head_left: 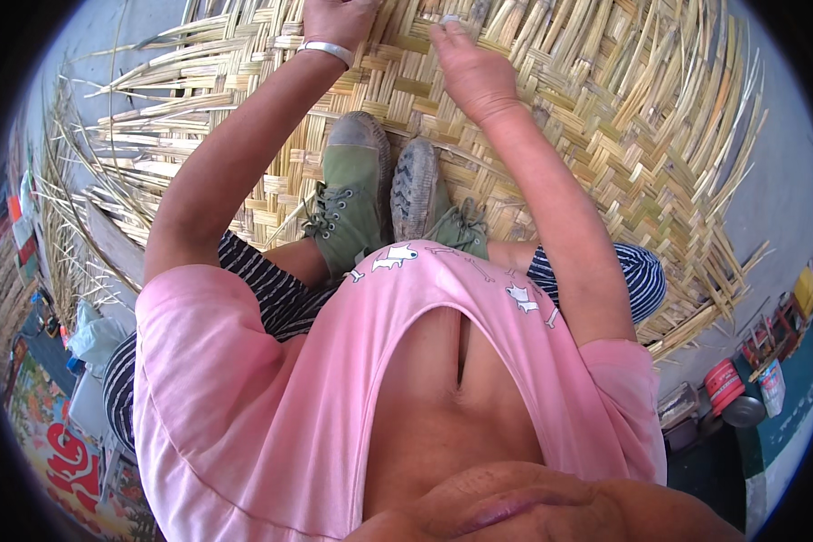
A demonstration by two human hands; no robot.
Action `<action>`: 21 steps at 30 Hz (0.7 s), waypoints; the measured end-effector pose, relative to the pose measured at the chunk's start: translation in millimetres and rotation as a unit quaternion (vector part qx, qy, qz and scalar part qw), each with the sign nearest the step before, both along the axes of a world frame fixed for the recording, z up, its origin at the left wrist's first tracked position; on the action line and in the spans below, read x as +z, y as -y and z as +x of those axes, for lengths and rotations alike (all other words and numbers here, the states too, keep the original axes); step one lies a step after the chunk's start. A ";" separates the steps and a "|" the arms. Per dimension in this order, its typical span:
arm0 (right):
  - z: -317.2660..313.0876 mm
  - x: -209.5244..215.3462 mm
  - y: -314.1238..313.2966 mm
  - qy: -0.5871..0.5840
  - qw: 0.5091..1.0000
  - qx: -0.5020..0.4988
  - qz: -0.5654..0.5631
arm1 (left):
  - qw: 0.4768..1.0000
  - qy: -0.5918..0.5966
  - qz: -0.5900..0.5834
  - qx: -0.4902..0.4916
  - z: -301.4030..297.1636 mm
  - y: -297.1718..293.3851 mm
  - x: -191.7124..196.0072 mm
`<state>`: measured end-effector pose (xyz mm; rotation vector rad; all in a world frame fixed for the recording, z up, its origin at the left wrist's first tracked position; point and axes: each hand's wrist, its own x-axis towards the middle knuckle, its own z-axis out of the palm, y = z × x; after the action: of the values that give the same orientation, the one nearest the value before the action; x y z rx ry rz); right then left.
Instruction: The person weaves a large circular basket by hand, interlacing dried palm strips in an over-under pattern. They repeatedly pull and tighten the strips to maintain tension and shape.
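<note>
The person is squatting with green shoes [370, 194] planted on a woven mat [605, 117]. Farther off, the left hand [339, 18] is pressing closed on the strips while the right hand [465, 68] is pinching one strip. The middle is woven; loose ends [108, 135] are splaying at the edges.

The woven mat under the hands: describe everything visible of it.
The woven mat is made of flat, pale yellow-tan strips interlaced in a diagonal pattern. It lies flat on grey ground, its edges unfinished, with loose strip ends fanning outward. Two green shoes stand on it, and the left hand and right hand touch its strips near the top.
</note>
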<state>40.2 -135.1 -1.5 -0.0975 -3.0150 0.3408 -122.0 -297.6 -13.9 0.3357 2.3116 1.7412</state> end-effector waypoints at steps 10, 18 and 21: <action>25.2 -6.8 15.1 -0.102 0.994 0.028 -0.003 | 0.981 -0.011 -0.186 -0.049 -8.6 50.2 27.4; 0.5 20.4 -32.6 0.138 0.941 -0.226 -0.211 | 0.974 0.148 -0.163 -0.058 -13.0 57.7 35.3; -14.5 8.4 -38.7 0.191 0.939 -0.228 -0.172 | 0.968 0.101 -0.186 -0.138 -12.5 56.3 16.1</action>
<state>25.7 -96.4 6.9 -0.9769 -3.1166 0.8782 -134.5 -353.9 2.2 0.3693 2.2532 1.1292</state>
